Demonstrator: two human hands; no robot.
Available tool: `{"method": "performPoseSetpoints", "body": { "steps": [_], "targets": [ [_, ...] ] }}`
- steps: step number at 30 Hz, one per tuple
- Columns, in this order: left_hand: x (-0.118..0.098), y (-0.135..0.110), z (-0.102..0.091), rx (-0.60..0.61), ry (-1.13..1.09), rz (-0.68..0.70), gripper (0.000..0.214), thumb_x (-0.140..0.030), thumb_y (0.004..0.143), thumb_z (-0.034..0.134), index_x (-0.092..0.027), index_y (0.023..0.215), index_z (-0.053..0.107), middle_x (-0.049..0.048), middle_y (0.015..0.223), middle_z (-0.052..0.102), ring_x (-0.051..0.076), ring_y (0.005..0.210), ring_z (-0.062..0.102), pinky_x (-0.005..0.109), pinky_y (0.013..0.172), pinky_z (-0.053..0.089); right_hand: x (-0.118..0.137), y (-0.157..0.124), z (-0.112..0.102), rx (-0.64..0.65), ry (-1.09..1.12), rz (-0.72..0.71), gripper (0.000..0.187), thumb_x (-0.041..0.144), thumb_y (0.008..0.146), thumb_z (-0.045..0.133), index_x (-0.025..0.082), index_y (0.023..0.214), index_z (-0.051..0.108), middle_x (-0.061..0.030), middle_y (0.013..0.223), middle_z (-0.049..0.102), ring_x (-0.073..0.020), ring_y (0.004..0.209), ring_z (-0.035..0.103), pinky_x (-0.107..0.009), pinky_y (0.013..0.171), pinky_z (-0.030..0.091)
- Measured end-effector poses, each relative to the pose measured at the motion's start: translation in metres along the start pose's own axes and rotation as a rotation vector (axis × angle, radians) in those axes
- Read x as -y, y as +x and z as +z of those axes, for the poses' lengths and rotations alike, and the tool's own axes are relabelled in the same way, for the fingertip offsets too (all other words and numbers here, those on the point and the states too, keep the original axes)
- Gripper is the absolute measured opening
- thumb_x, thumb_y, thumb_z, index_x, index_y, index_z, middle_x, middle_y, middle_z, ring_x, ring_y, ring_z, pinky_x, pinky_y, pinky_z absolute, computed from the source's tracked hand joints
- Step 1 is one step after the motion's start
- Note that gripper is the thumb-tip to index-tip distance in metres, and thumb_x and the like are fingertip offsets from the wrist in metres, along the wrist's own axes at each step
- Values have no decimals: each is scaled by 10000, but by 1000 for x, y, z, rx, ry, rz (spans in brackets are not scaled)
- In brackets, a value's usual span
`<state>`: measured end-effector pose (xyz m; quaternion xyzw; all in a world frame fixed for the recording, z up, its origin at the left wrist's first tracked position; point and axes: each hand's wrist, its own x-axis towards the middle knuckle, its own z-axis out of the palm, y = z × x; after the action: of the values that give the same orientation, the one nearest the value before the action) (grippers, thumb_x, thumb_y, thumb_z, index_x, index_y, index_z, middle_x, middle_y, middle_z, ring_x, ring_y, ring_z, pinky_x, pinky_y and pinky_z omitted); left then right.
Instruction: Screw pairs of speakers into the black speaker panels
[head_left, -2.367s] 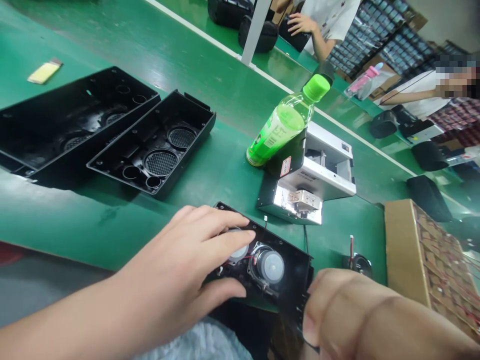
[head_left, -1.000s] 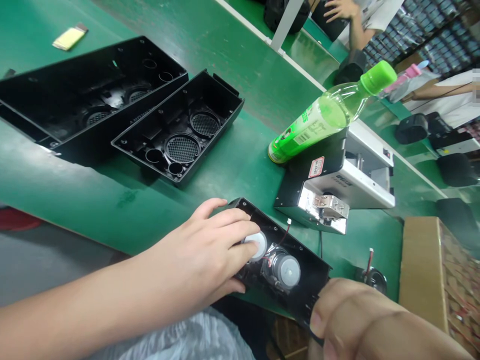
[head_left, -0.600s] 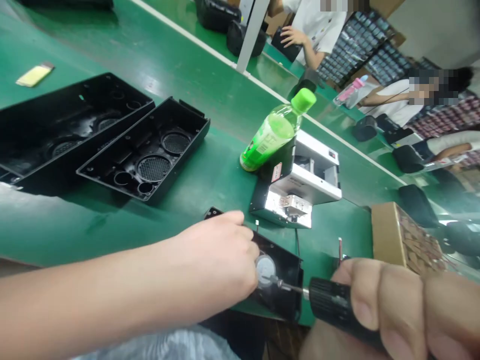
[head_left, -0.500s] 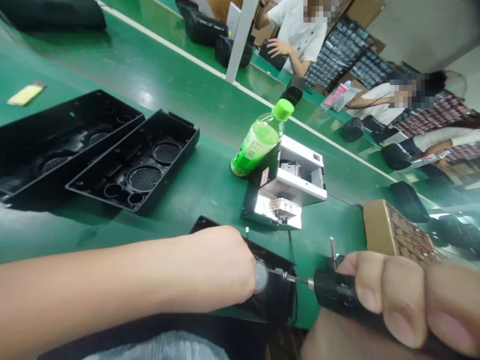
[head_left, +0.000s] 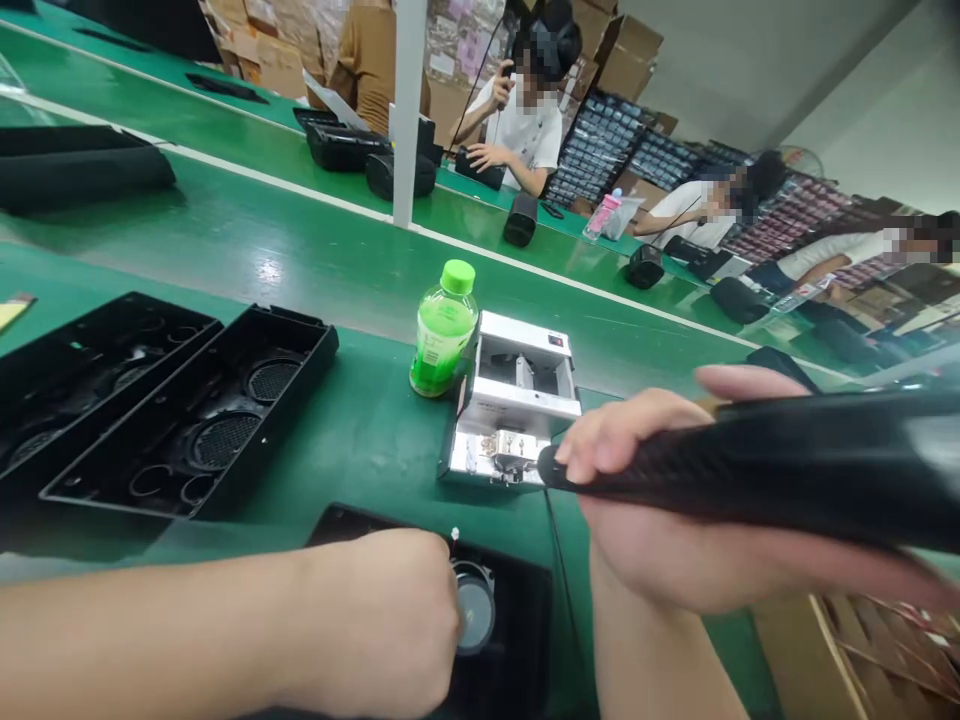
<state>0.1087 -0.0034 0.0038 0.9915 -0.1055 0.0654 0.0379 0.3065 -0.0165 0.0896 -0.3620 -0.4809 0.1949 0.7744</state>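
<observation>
My right hand [head_left: 645, 500] is wrapped round a black electric screwdriver [head_left: 787, 450], whose front end points at the screw feeder [head_left: 517, 400]. Whether its tip touches the feeder I cannot tell. My left hand [head_left: 397, 610] is a closed fist over a black plastic speaker housing [head_left: 517, 640] in front of me. Its fingers are turned away, so what they hold is hidden. Just right of the fist, a round grey speaker driver [head_left: 476, 612] sits in the housing. A small white connector [head_left: 454, 534] sticks up behind it.
More black housings [head_left: 217, 420] lie open at the left. A green-capped bottle [head_left: 442, 330] stands against the feeder. At lower right is a cardboard box [head_left: 799, 650] with dividers. A grey post [head_left: 409, 110] rises behind, and people sit across the green bench [head_left: 300, 240].
My right hand has brought the screwdriver from the speaker driver up to the screw feeder. My left fist stays over the housing. The view has shifted, showing more of the room.
</observation>
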Motion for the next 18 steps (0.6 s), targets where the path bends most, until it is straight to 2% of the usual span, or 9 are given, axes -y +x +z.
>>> {"method": "performPoseSetpoints", "body": {
  "steps": [4,9,12,15,16,18],
  "targets": [
    [3,-3,7,-50,-40,33,334,-88,623,856,-249,483,600,18,478,557,192,422,490,356,414,273,-24,3,6,103,27,58,745,966,899,502,259,1052,678,49,565,663,-177,359,524,-314,348,439],
    [4,-6,0,-74,-30,23,332,-68,639,845,-254,504,604,14,490,561,199,448,508,354,417,284,-22,-3,5,104,-41,165,814,1009,857,482,282,1183,650,65,574,665,-179,386,528,-314,387,454],
    [9,-10,-22,-63,-15,25,281,-92,707,847,-256,595,648,15,537,606,203,482,536,378,430,327,-20,-13,-1,91,-49,229,839,1004,886,423,284,1266,628,69,587,659,-175,388,529,-307,394,466],
    [24,-12,-55,-12,9,-36,217,-89,790,817,-241,723,678,-7,606,645,197,518,563,397,477,400,-19,-23,-12,66,12,235,839,991,904,418,290,1305,648,53,611,681,-182,411,560,-316,426,503],
    [32,-11,-66,-41,18,-96,207,-89,810,802,-236,743,673,-12,636,658,194,533,575,393,494,407,-18,-25,-15,38,38,224,818,980,903,457,297,1301,666,50,611,685,-185,414,564,-320,433,511],
    [51,-4,-87,-185,58,-284,180,-109,856,762,-231,756,677,-17,668,673,190,565,610,368,504,378,-11,-25,-20,-14,69,206,744,930,880,605,306,1270,713,53,596,684,-185,400,549,-323,435,513]
  ]
}}
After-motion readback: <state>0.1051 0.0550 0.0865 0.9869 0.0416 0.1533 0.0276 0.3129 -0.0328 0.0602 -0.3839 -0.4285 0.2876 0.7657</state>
